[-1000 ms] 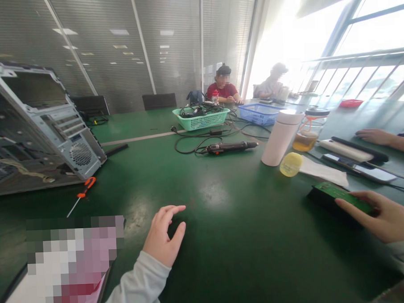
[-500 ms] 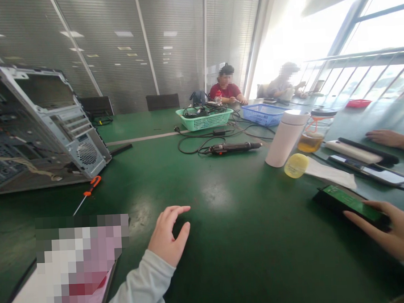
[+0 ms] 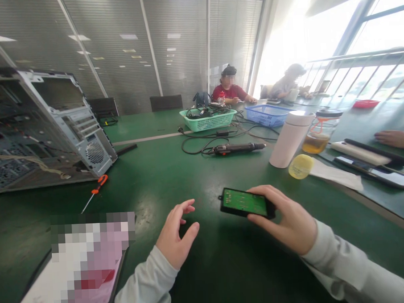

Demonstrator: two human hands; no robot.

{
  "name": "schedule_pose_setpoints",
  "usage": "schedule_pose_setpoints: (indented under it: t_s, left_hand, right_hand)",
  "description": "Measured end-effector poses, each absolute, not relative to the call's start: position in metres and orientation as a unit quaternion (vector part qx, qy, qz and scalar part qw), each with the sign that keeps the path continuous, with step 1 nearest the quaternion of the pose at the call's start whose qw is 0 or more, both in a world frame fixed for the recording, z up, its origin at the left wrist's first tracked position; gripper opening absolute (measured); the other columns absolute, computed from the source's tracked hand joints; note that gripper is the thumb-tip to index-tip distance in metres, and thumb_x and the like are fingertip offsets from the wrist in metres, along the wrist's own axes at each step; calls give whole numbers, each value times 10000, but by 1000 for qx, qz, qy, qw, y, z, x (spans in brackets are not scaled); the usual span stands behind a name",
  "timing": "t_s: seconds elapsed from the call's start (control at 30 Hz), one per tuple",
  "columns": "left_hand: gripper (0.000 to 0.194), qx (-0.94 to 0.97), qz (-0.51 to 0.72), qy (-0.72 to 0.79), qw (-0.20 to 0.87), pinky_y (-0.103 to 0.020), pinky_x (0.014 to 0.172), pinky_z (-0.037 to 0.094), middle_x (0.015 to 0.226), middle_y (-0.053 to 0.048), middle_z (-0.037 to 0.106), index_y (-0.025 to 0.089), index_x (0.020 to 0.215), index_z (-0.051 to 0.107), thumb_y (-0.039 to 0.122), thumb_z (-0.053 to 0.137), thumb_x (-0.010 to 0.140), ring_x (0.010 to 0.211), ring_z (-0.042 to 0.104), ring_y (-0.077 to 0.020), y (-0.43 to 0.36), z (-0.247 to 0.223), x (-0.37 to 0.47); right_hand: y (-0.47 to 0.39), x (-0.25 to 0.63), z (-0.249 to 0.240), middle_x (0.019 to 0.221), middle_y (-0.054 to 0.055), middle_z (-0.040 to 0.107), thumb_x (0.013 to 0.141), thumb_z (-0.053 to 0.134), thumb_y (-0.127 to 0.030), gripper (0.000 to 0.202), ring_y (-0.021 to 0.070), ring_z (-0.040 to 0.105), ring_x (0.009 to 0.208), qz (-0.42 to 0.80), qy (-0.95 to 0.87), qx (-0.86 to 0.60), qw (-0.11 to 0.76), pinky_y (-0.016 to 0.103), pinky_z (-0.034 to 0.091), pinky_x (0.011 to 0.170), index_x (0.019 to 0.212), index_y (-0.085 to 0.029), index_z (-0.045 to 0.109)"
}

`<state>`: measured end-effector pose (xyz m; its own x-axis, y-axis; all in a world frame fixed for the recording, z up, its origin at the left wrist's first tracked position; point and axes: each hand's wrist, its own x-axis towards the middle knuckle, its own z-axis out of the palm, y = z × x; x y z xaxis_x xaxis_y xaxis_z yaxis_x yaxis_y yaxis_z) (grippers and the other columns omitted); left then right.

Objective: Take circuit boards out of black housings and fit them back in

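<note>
My right hand (image 3: 287,217) grips a black rectangular case with a green circuit board (image 3: 243,201) facing up in it. The thumb and fingers clasp its right end, and the case is held over the green table (image 3: 220,267), right of centre. To its left, my left hand (image 3: 179,235) holds nothing; its fingers are bent and the thumb stands apart from them. A phone-like device (image 3: 103,281), partly blurred out, lies left of my left wrist. Beyond it is a screwdriver (image 3: 99,185) with an orange and black handle.
An opened computer case (image 3: 70,126) stands at the left. Farther back are an electric screwdriver (image 3: 237,148), a green basket (image 3: 209,122) of cables and a blue basket (image 3: 267,116). A white tumbler (image 3: 288,141) and a glass jar (image 3: 318,135) stand right. Two people sit behind; another person's hand (image 3: 394,138) rests far right.
My right hand has brought the case with the circuit board leftward from the right edge to near the middle. My left hand has barely moved. The view has shifted slightly.
</note>
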<state>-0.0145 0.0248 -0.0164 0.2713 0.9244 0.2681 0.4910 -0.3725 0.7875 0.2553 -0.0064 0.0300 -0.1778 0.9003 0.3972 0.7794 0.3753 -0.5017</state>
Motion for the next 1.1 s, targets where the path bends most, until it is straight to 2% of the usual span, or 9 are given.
schedule_pose_setpoints:
  t_s: [0.1,0.17,0.33,0.47,0.57,0.67,0.77,0.93,1.1]
  left_hand:
    - [645,736,401,455,301,-416,850,496,1246,-127,546,209,1382,325,234,572,785,1144,532,-266,18,-12,-10]
    - [690,734,411,453,296,-421,880,487,1318,-139,497,206,1390,295,252,601,773,1179,513,-276,17,-10,-9]
    - [468,668,458,495,314,-395,853,510,1177,-95,593,209,1219,457,346,599,794,1071,596,-256,24,-11,-10]
    - [552,644,463,507,337,-382,793,528,1061,-65,635,229,1265,414,354,628,772,959,650,-240,25,-12,-10]
    - [596,652,465,493,339,-375,792,526,1044,-58,632,239,1313,357,344,619,788,903,662,-222,23,-10,-9]
    - [479,663,461,498,316,-354,772,521,1079,-71,623,232,1222,441,362,609,792,908,654,-227,21,-8,-10]
    - [447,670,437,505,324,-326,718,507,994,-54,648,229,1199,459,371,592,797,831,647,-209,21,-6,-11]
    - [444,688,394,474,383,-298,642,468,729,11,646,217,1172,456,387,600,788,674,605,-181,18,-7,-11]
    - [402,661,398,462,438,-250,515,346,620,36,578,209,866,519,575,619,734,540,487,-137,18,-4,-12]
  right_hand:
    - [6,217,39,1061,68,574,851,541,-385,317,173,585,754,147,-795,-505,300,310,480,670,1121,-225,504]
    - [13,200,39,1035,46,584,825,577,-380,331,169,580,732,165,-802,-492,296,307,471,654,1117,-238,512]
    - [26,184,19,1008,56,589,801,598,-367,384,167,572,736,250,-768,-473,353,278,463,601,1137,-213,493]
    - [27,188,5,1061,74,565,797,593,-346,476,160,580,752,338,-718,-459,399,250,465,550,1219,-211,419]
    - [24,190,4,1001,50,547,809,575,-313,386,148,560,761,345,-715,-445,415,244,466,580,1158,-219,441]
    - [25,190,6,888,17,521,807,574,-320,301,126,526,708,344,-709,-439,431,235,452,581,1067,-214,467]
    - [30,190,9,863,2,513,783,596,-425,347,100,529,633,430,-650,-443,443,219,440,530,1010,-205,454]
    - [41,194,13,633,-72,515,631,660,-634,578,90,523,414,656,-473,-467,357,167,373,370,878,-224,337]
    - [41,198,12,524,-38,520,839,448,-558,379,85,513,369,754,-415,-455,228,150,384,358,822,-179,443]
